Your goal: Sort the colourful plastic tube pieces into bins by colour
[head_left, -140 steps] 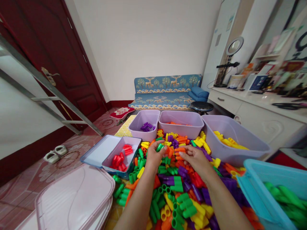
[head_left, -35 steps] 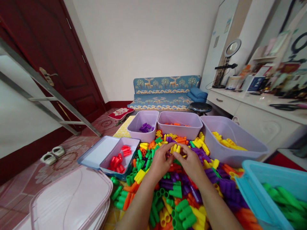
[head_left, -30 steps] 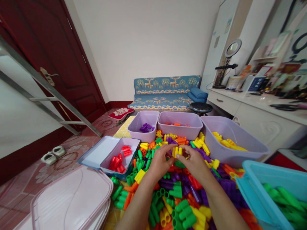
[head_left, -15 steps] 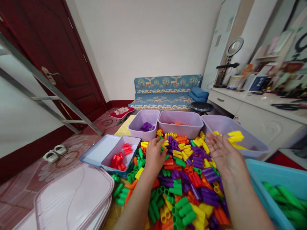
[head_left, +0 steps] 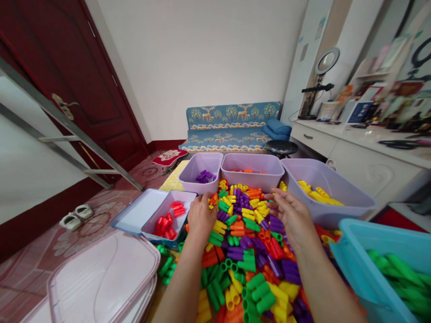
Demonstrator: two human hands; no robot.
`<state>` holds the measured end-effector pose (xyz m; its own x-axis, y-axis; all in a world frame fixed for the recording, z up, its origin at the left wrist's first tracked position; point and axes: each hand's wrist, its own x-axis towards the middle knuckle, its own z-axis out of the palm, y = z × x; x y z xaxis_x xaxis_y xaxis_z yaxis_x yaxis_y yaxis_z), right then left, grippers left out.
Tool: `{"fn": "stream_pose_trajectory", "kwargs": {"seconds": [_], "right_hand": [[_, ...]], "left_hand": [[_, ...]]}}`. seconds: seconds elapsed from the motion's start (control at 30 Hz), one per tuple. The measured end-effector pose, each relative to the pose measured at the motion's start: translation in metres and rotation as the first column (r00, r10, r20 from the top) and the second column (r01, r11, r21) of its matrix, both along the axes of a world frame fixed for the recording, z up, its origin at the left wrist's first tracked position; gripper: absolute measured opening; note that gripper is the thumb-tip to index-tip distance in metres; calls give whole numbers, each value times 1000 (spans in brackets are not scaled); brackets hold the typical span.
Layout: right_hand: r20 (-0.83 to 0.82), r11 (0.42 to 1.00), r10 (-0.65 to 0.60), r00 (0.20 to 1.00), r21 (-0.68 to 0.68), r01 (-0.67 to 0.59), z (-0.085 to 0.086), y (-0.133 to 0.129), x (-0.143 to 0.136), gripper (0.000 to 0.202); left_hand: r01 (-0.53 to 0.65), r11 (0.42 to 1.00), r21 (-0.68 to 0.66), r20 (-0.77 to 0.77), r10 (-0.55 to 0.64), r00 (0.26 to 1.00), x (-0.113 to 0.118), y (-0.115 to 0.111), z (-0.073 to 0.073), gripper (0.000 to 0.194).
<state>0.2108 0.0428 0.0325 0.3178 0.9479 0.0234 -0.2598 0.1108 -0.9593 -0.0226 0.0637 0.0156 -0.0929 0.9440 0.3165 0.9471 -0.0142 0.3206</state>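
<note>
A wide pile of plastic tube blocks [head_left: 235, 255] in green, yellow, purple, orange and red covers the table. My left hand [head_left: 201, 217] reaches over the pile's left side, near the red-block box, fingers curved downward; whatever lies under its fingertips is hidden. Over the right part of the pile is my right hand [head_left: 289, 213], its fingers apart and nothing visible in it. Behind the pile stand three lilac bins: one with purple blocks [head_left: 206, 176], one with orange blocks [head_left: 248, 171] and one with yellow blocks [head_left: 319, 194].
Red blocks [head_left: 165, 225] lie in a lilac box [head_left: 152, 223] at the left. A turquoise bin [head_left: 357, 251] with green blocks stands at the right. Stacked lids [head_left: 104, 273] are at the front left. A patterned sofa [head_left: 232, 130] is behind, a white dresser [head_left: 363, 166] to the right.
My left hand has moved left across the pile. My right hand has moved left from the yellow-block bin, and yellow pieces seen in mid-bin now lie lower inside it.
</note>
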Motion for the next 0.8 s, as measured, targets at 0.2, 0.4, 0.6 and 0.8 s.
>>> {"fn": "stream_pose_trajectory", "kwargs": {"seconds": [0.2,0.4,0.6,0.8], "right_hand": [[73,997,67,995,-52,-63,-11,4,-13,43],[150,988,148,978,-60,-140,-15,3,-20,45],[235,987,157,959,-67,-145,-21,6,-23,39],[483,989,141,864,-34,-142,-31,13,-19,35]], "left_hand": [[36,996,-82,-26,-39,999,6,-1,2,52],[110,987,-114,-15,-113,994,18,-1,-4,47],[316,945,-81,92,-309,947,23,-2,-6,39],[449,894,8,297,-431,852,23,0,-7,28]]}}
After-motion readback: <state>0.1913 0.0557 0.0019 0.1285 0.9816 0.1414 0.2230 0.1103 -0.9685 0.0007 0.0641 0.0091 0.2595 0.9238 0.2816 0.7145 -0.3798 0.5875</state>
